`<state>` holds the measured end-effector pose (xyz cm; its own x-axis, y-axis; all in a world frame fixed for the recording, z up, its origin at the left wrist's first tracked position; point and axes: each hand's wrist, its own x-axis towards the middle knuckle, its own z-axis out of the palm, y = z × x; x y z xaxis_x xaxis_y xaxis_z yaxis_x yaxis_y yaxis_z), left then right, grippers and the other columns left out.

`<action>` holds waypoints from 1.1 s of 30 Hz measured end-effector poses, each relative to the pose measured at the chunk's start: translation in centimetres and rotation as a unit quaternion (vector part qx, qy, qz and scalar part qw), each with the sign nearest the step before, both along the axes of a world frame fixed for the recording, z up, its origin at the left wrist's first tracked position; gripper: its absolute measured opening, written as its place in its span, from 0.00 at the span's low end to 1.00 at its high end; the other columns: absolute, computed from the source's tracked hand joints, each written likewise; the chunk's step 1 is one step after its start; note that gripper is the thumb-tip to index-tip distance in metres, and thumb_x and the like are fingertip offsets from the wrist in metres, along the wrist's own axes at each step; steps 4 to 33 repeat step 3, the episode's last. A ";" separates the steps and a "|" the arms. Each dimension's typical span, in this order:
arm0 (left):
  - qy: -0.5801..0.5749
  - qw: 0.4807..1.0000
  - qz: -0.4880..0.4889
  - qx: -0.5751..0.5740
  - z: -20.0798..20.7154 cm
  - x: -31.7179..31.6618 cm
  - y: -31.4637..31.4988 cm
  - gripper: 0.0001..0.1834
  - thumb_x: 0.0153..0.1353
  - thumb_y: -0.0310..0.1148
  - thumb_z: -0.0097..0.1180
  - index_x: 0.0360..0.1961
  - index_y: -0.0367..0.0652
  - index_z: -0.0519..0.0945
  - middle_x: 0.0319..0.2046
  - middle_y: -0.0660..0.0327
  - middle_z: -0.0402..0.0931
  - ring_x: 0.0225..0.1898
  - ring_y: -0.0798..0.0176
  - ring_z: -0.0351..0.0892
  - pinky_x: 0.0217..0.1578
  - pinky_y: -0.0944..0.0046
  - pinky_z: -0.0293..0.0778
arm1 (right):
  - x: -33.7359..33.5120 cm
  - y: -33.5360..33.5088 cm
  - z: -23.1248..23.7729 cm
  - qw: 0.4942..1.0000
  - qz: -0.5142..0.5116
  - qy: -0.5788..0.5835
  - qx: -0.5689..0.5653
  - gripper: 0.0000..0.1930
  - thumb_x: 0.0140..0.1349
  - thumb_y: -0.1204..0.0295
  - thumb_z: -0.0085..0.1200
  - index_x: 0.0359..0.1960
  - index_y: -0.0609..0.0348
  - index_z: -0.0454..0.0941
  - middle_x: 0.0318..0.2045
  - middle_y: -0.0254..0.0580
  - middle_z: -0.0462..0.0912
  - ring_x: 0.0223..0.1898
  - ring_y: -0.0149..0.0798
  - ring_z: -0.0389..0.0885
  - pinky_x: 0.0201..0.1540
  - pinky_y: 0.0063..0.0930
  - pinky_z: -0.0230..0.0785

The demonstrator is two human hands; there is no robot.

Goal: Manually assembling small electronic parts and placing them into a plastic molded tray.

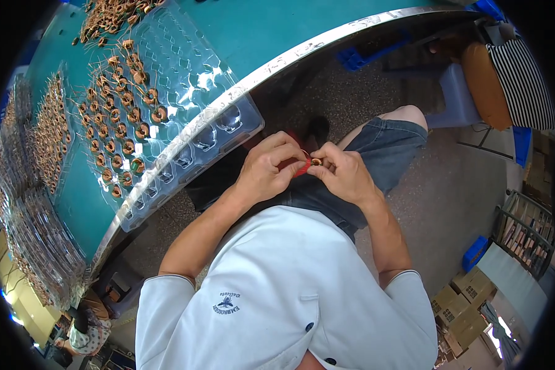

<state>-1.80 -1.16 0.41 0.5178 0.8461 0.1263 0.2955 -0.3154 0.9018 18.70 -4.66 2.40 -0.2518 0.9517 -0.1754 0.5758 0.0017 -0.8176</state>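
Observation:
Above my lap, a small ring-shaped copper coil [316, 162] is pinched between the thumb and fingers of my right hand [346, 174]. My left hand [268, 165] is closed right beside it, fingertips pressed together at a thin copper wire that bends up from the coil. Its far end is hidden by the fingers. Something red shows behind the fingertips, too covered to name. On the table to the left, a clear plastic tray [194, 68] carries rows of similar coils [127, 98] with wire ends sticking up. The tray's near side hangs over the table edge.
The green table [271, 24] has a pale curved edge. A loose heap of coils [111, 17] lies at the back, and stacked filled trays [34, 216] stand far left. At right are a person in a striped top [521, 80], a plastic stool [453, 98] and cardboard boxes [462, 302].

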 end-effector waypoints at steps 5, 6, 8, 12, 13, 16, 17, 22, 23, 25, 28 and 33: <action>0.040 0.997 -0.031 -0.054 0.5 0.0 0.4 0.05 0.53 0.25 0.64 0.33 0.39 0.83 0.35 0.59 0.77 0.36 0.59 0.81 0.37 0.63 0.77 | 0.3 0.0 0.0 0.999 0.020 -0.024 -0.003 0.12 0.57 0.72 0.65 0.38 0.63 0.78 0.23 0.43 0.82 0.23 0.35 0.82 0.26 0.24 0.71; 0.040 0.997 -0.031 -0.054 0.5 0.0 0.4 0.05 0.53 0.25 0.64 0.33 0.39 0.83 0.35 0.59 0.77 0.36 0.59 0.81 0.37 0.63 0.77 | 0.3 0.0 0.0 0.999 0.020 -0.024 -0.003 0.12 0.57 0.72 0.65 0.38 0.63 0.78 0.23 0.43 0.82 0.23 0.35 0.82 0.26 0.24 0.71; 0.040 0.997 -0.031 -0.054 0.5 0.0 0.4 0.05 0.53 0.25 0.64 0.33 0.39 0.83 0.35 0.59 0.77 0.36 0.59 0.81 0.37 0.63 0.77 | 0.3 0.0 0.0 0.999 0.020 -0.024 -0.003 0.12 0.57 0.72 0.65 0.38 0.63 0.78 0.23 0.43 0.82 0.23 0.35 0.82 0.26 0.24 0.71; 0.040 0.997 -0.031 -0.054 0.5 0.0 0.4 0.05 0.53 0.25 0.64 0.33 0.39 0.83 0.35 0.59 0.77 0.36 0.59 0.81 0.37 0.63 0.77 | 0.3 0.0 0.0 0.999 0.020 -0.024 -0.003 0.12 0.57 0.72 0.65 0.38 0.63 0.78 0.23 0.43 0.82 0.23 0.35 0.82 0.26 0.24 0.71; 0.040 0.997 -0.031 -0.054 0.5 0.0 0.4 0.05 0.53 0.25 0.64 0.33 0.39 0.83 0.35 0.59 0.77 0.36 0.59 0.81 0.37 0.63 0.77 | 0.3 0.0 0.0 0.999 0.020 -0.024 -0.003 0.12 0.57 0.72 0.65 0.38 0.63 0.78 0.23 0.43 0.82 0.23 0.35 0.82 0.26 0.24 0.71; 0.040 0.997 -0.031 -0.054 0.5 0.0 0.4 0.05 0.53 0.25 0.64 0.33 0.39 0.83 0.35 0.59 0.77 0.36 0.59 0.81 0.37 0.63 0.77 | 0.3 0.0 0.0 0.999 0.020 -0.024 -0.003 0.12 0.57 0.72 0.65 0.38 0.63 0.78 0.23 0.43 0.82 0.23 0.35 0.82 0.26 0.24 0.71; 0.040 0.997 -0.031 -0.054 0.5 0.0 0.4 0.05 0.53 0.25 0.64 0.33 0.39 0.83 0.35 0.59 0.77 0.36 0.59 0.81 0.37 0.63 0.77 | 0.3 0.0 0.0 0.999 0.020 -0.024 -0.003 0.12 0.57 0.72 0.65 0.38 0.63 0.78 0.23 0.43 0.82 0.23 0.35 0.82 0.26 0.24 0.71; 0.040 0.997 -0.031 -0.054 0.5 0.0 0.4 0.05 0.53 0.25 0.64 0.33 0.39 0.83 0.35 0.59 0.77 0.36 0.59 0.81 0.37 0.63 0.77 | 0.3 0.0 0.0 0.999 0.020 -0.024 -0.003 0.12 0.57 0.72 0.65 0.38 0.63 0.78 0.23 0.43 0.82 0.23 0.35 0.82 0.26 0.24 0.71; 0.040 0.997 -0.031 -0.054 0.5 0.0 0.4 0.05 0.53 0.25 0.64 0.33 0.39 0.83 0.35 0.59 0.77 0.36 0.59 0.81 0.37 0.63 0.77 | 0.3 0.0 0.0 0.999 0.020 -0.024 -0.003 0.12 0.57 0.72 0.65 0.38 0.63 0.78 0.23 0.43 0.82 0.23 0.35 0.82 0.26 0.24 0.71; 0.040 0.997 -0.031 -0.054 0.5 0.0 0.4 0.05 0.53 0.25 0.64 0.33 0.39 0.83 0.35 0.59 0.77 0.36 0.59 0.81 0.37 0.63 0.77 | 0.3 0.0 0.0 0.999 0.020 -0.024 -0.003 0.12 0.57 0.72 0.65 0.38 0.63 0.78 0.23 0.43 0.82 0.23 0.35 0.82 0.26 0.24 0.71; 0.040 0.997 -0.031 -0.054 0.5 0.0 0.4 0.05 0.53 0.25 0.64 0.33 0.39 0.83 0.35 0.59 0.77 0.36 0.59 0.81 0.37 0.63 0.77 | 0.3 0.0 0.0 0.999 0.020 -0.024 -0.003 0.12 0.57 0.72 0.65 0.38 0.63 0.78 0.23 0.43 0.82 0.23 0.35 0.82 0.26 0.24 0.71; 0.040 0.997 -0.031 -0.054 0.5 0.0 0.4 0.05 0.53 0.25 0.64 0.33 0.39 0.83 0.35 0.59 0.77 0.36 0.59 0.81 0.37 0.63 0.77 | 0.3 0.0 0.0 0.999 0.020 -0.024 -0.003 0.12 0.57 0.72 0.65 0.38 0.63 0.78 0.23 0.43 0.82 0.23 0.35 0.82 0.26 0.24 0.71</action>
